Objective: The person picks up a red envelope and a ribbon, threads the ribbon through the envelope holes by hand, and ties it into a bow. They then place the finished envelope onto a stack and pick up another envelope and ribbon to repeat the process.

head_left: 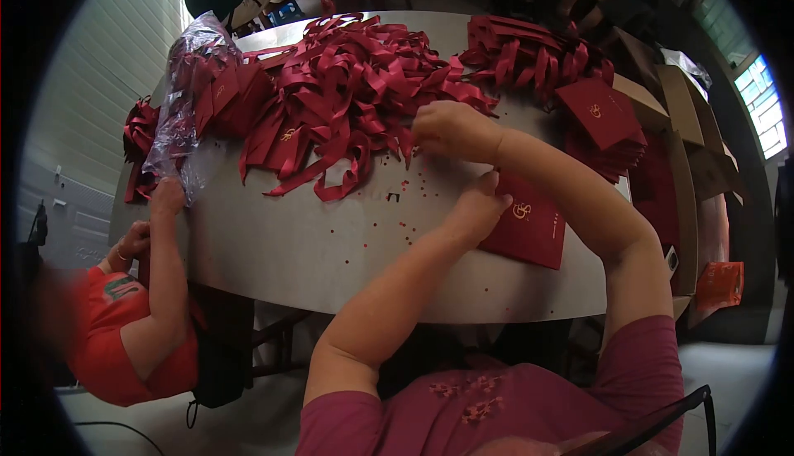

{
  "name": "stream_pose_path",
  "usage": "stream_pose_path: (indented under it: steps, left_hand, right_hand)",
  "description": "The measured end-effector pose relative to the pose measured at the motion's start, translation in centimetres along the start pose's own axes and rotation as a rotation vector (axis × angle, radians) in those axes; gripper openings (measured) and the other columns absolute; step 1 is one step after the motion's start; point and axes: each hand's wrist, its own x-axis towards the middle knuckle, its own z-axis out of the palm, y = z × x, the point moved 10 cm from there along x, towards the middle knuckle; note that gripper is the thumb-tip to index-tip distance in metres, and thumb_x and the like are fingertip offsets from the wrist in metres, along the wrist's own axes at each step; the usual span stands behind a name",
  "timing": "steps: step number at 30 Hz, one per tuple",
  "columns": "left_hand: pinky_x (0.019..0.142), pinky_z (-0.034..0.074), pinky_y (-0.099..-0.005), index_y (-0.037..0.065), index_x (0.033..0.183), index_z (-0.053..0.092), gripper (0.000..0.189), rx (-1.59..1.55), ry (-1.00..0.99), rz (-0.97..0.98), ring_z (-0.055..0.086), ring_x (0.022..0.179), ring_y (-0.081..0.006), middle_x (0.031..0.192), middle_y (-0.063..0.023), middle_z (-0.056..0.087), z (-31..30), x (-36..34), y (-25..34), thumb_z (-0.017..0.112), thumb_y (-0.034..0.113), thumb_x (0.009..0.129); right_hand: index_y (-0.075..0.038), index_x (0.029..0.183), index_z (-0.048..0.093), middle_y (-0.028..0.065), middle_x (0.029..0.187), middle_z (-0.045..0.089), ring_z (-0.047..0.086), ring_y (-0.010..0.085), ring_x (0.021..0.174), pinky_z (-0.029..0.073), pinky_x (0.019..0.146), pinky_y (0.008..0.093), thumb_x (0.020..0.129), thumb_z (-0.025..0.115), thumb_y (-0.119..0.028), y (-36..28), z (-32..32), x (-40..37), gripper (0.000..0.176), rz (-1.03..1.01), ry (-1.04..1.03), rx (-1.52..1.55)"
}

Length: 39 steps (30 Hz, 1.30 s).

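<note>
A flat dark red paper bag (pixel 529 220) with a gold emblem lies near the right side of the table. My left hand (pixel 481 212) is closed at its left edge, with the thumb over the bag. Above it, my right hand (pixel 456 132) reaches across with its fingers curled at the edge of a heap of red ribbons (pixel 356 84). What those fingers hold, if anything, is hidden. More red bags (pixel 600 113) with the same gold emblem are stacked to the right.
Small red dots (pixel 404 226) are scattered over the grey table (pixel 273 241). At left, another person (pixel 136 324) handles a clear plastic bag (pixel 178 109) beside red bags. Further ribboned bags (pixel 529 51) lie at the back. Open cardboard boxes (pixel 686 175) stand at right.
</note>
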Motion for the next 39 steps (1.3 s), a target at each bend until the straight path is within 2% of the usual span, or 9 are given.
stream_pose_path:
  steps: [2, 8, 17, 23, 26, 28, 30, 33, 39]
  left_hand:
    - [0.095, 0.046, -0.0336, 0.0, 0.128, 0.05, 0.036, -0.282, -0.086, 0.045, 0.059, 0.107, -0.0197, 0.117, -0.0121, 0.062, 1.6, 1.8, -2.3, 0.051, 0.002, 0.091]
    - [0.1, 0.05, -0.037, 0.002, 0.143, 0.03, 0.05, -0.746, -0.119, -0.086, 0.056, 0.118, -0.023, 0.134, -0.0132, 0.051, 1.9, -0.1, 0.2, 0.042, -0.004, 0.095]
    - [0.1, 0.05, -0.0396, 0.003, 0.134, 0.045, 0.047, -0.834, -0.132, -0.097, 0.061, 0.113, -0.0249, 0.127, -0.0136, 0.058, 0.9, -0.2, 0.8, 0.045, -0.011, 0.089]
    - [0.097, 0.051, -0.0404, -0.001, 0.122, 0.054, 0.038, -0.829, -0.159, -0.155, 0.064, 0.106, -0.0242, 0.118, -0.0134, 0.064, 1.1, -0.2, 0.5, 0.047, -0.009, 0.086]
    - [0.096, 0.052, -0.041, -0.001, 0.121, 0.056, 0.036, -0.833, -0.193, -0.15, 0.064, 0.106, -0.0237, 0.117, -0.0133, 0.064, 1.3, -0.3, 0.6, 0.047, -0.008, 0.086]
    - [0.095, 0.052, -0.0412, -0.001, 0.12, 0.056, 0.036, -0.843, -0.196, -0.17, 0.064, 0.106, -0.0236, 0.116, -0.0133, 0.065, 1.3, -0.5, 0.8, 0.046, -0.008, 0.086]
    - [0.095, 0.052, -0.0415, -0.001, 0.119, 0.057, 0.036, -0.863, -0.196, -0.19, 0.064, 0.106, -0.0236, 0.116, -0.0133, 0.065, 1.3, -0.6, 0.7, 0.046, -0.009, 0.086]
    - [0.096, 0.052, -0.0422, -0.001, 0.123, 0.053, 0.039, -0.845, -0.218, -0.162, 0.062, 0.108, -0.024, 0.119, -0.0135, 0.062, 1.5, -0.7, 1.3, 0.046, -0.008, 0.086]
    - [0.096, 0.052, -0.0428, -0.001, 0.129, 0.043, 0.043, -0.783, -0.116, -0.163, 0.058, 0.112, -0.0247, 0.123, -0.014, 0.054, 0.8, -0.8, 1.2, 0.046, -0.007, 0.087]
  right_hand:
    - [-0.006, 0.097, 0.06, 0.006, 0.097, 0.067, 0.065, 0.0191, 0.095, 0.05, 0.086, 0.0319, 0.092, 0.06, -0.011, 3.7, -3.8, -0.8, 0.007, 0.399, 0.268, 0.894]
    - [-0.005, 0.105, 0.055, 0.0088, 0.091, 0.065, 0.066, 0.021, 0.095, 0.052, 0.088, 0.033, 0.099, 0.051, -0.011, 5.9, -19.0, -6.8, 0.01, 0.336, 0.893, 1.339]
    - [-0.005, 0.106, 0.056, 0.0079, 0.09, 0.065, 0.066, 0.0188, 0.091, 0.052, 0.084, 0.0314, 0.099, 0.051, -0.012, 4.4, -23.7, -18.5, 0.011, 0.465, 0.88, 1.181]
    - [-0.005, 0.106, 0.056, 0.0072, 0.089, 0.064, 0.065, 0.0171, 0.088, 0.052, 0.081, 0.0301, 0.099, 0.051, -0.013, 3.6, -25.8, -16.1, 0.011, 0.484, 0.847, 1.088]
    - [-0.006, 0.106, 0.057, 0.0068, 0.089, 0.064, 0.065, 0.0163, 0.087, 0.052, 0.079, 0.0295, 0.099, 0.051, -0.013, 6.8, -27.7, -14.7, 0.011, 0.481, 0.833, 1.054]
    - [-0.006, 0.106, 0.057, 0.0066, 0.088, 0.064, 0.064, 0.0158, 0.086, 0.052, 0.078, 0.0291, 0.099, 0.052, -0.013, 15.6, -32.1, -22.1, 0.011, 0.485, 0.814, 1.034]
    - [-0.006, 0.106, 0.057, 0.0064, 0.088, 0.064, 0.064, 0.0152, 0.085, 0.051, 0.077, 0.0287, 0.099, 0.052, -0.013, 18.5, -33.6, -25.3, 0.011, 0.49, 0.784, 1.015]
    - [-0.006, 0.106, 0.057, 0.006, 0.088, 0.064, 0.064, 0.0144, 0.083, 0.051, 0.076, 0.0281, 0.099, 0.052, -0.013, 9.9, -30.8, -20.2, 0.012, 0.522, 0.776, 0.97]
    - [-0.006, 0.106, 0.058, 0.0053, 0.087, 0.063, 0.063, 0.0127, 0.08, 0.051, 0.073, 0.0268, 0.099, 0.052, -0.014, 5.2, -30.8, -20.7, 0.012, 0.575, 0.731, 0.883]
